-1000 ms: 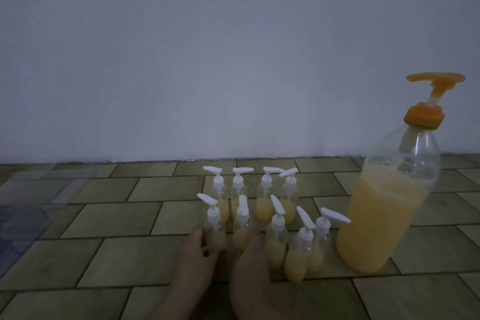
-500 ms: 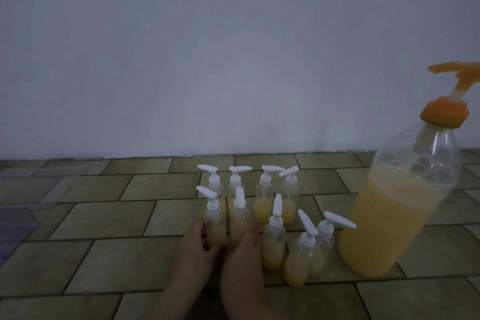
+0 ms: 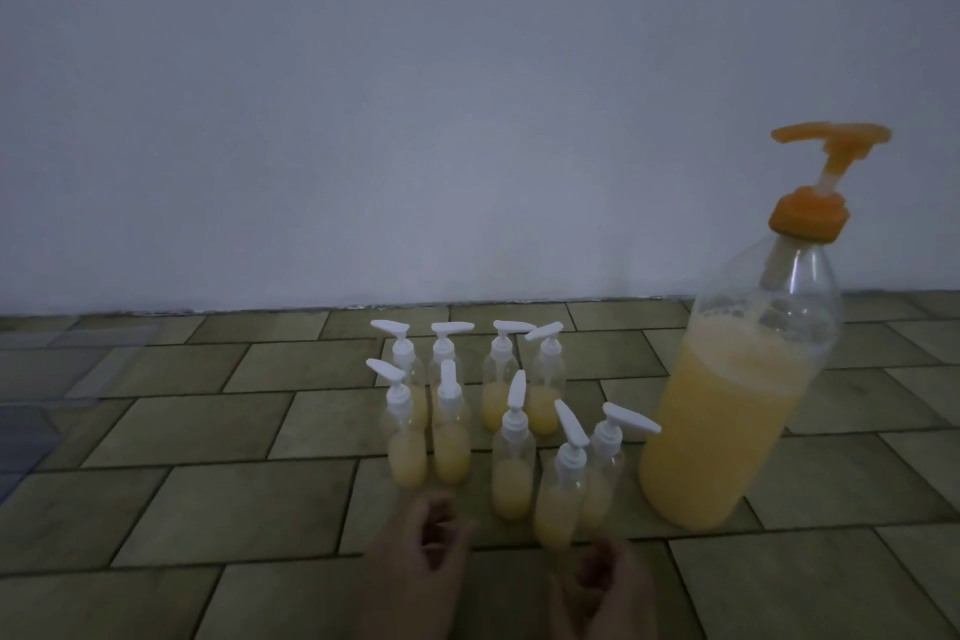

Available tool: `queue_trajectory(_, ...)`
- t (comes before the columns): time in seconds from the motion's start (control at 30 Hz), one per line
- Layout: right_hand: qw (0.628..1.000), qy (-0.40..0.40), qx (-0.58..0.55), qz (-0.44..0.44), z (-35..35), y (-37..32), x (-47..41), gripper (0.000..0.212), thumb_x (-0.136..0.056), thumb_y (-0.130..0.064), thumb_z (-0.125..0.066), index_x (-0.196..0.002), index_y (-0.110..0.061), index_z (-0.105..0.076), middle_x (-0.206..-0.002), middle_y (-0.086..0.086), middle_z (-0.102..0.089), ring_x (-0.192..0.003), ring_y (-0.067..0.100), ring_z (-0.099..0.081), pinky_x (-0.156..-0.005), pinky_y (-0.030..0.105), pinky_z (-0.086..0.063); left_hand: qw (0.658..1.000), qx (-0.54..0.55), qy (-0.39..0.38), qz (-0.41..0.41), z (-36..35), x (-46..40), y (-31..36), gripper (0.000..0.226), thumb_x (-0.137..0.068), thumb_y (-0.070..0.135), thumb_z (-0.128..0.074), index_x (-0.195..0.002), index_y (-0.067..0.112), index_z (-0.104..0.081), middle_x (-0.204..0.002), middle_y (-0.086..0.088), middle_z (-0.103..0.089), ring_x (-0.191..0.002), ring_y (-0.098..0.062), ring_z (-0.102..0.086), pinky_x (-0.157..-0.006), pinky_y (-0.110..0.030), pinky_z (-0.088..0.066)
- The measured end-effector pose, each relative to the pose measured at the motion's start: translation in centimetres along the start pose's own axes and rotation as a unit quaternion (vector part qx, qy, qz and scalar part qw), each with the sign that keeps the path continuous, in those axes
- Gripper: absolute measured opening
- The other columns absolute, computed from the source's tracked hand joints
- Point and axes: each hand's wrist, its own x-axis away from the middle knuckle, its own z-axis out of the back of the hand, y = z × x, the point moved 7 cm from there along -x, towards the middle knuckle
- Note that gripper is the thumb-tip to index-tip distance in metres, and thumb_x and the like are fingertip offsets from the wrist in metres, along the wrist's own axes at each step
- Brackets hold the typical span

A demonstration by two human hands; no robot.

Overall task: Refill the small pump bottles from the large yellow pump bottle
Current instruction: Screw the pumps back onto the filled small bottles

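Several small clear pump bottles [image 3: 511, 463] with white pump heads stand in a cluster on the tiled floor, each partly filled with yellow liquid. To their right stands the large clear bottle [image 3: 727, 421] of yellow liquid with an orange pump head [image 3: 830, 140], its spout pointing left. My left hand [image 3: 421, 554] lies just in front of the cluster with loosely curled fingers, holding nothing and apart from the bottles. My right hand [image 3: 605, 587] sits low at the bottom edge, fingers also loosely curled and holding nothing, just in front of the nearest small bottle [image 3: 558, 499].
The floor [image 3: 218, 431] is olive brick-pattern tile that runs back to a plain pale wall [image 3: 467, 120]. A bluish transparent object [image 3: 21, 437] lies at the left edge.
Both hands have let go of the two front-left small bottles and drawn back toward me. The right hand has shifted right. The bottles stand where they were.
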Motion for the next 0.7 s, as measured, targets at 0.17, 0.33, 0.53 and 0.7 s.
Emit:
queue_trajectory(0.17, 1.000, 0.019, 0.001, -0.023, -0.4, -0.4, 0.4, 0.060, -0.064, -0.003, -0.081, -0.116, -0.009, -0.053, -0.106, 0.007, -0.053, -0.090, 0.023, -0.055, -0.078, 0.026, -0.046, 0.998, -0.041, -0.041, -0.017, -3.1, 0.6, 2.6, 0.046, -0.084, 0.035, -0.067, -0.126, 0.025, -0.050, -0.100, 0.020, -0.051, -0.084, 0.006, -0.051, -0.074, -0.013, -0.044)
queue_trajectory(0.33, 0.997, -0.036, 0.034, -0.066, -1.4, -1.7, -0.1, 0.047, -0.078, -0.019, -0.072, -0.118, -0.017, -0.048, -0.118, 0.001, -0.050, -0.101, 0.013, -0.051, -0.084, 0.025, -0.045, 0.996, -0.061, -0.061, -0.010, -3.9, 0.2, 4.0, 0.045, -0.087, 0.033, -0.063, -0.129, 0.028, -0.048, -0.103, 0.021, -0.054, -0.091, 0.004, -0.049, -0.082, -0.017, -0.045)
queue_trajectory(0.53, 0.992, -0.037, 0.049, -0.108, -1.9, -1.6, -0.7, 0.042, -0.083, -0.026, -0.067, -0.120, -0.016, -0.050, -0.118, 0.002, -0.052, -0.106, 0.016, -0.051, -0.090, 0.030, -0.045, 0.996, -0.068, -0.056, -0.026, -4.5, -0.3, 4.4, 0.030, -0.090, 0.031, -0.060, -0.119, 0.027, -0.054, -0.086, 0.025, -0.048, -0.080, 0.009, -0.048, -0.070, -0.011, -0.039)
queue_trajectory(0.7, 0.991, -0.021, 0.031, -0.129, -2.4, -1.4, -1.3, 0.045, -0.084, -0.024, -0.066, -0.124, -0.012, -0.049, -0.118, 0.005, -0.054, -0.105, 0.019, -0.053, -0.085, 0.029, -0.045, 0.995, -0.084, -0.042, -0.023, -4.9, -0.8, 4.5, 0.030, -0.089, 0.033, -0.060, -0.118, 0.024, -0.054, -0.091, 0.022, -0.048, -0.087, 0.004, -0.049, -0.081, -0.016, -0.043)
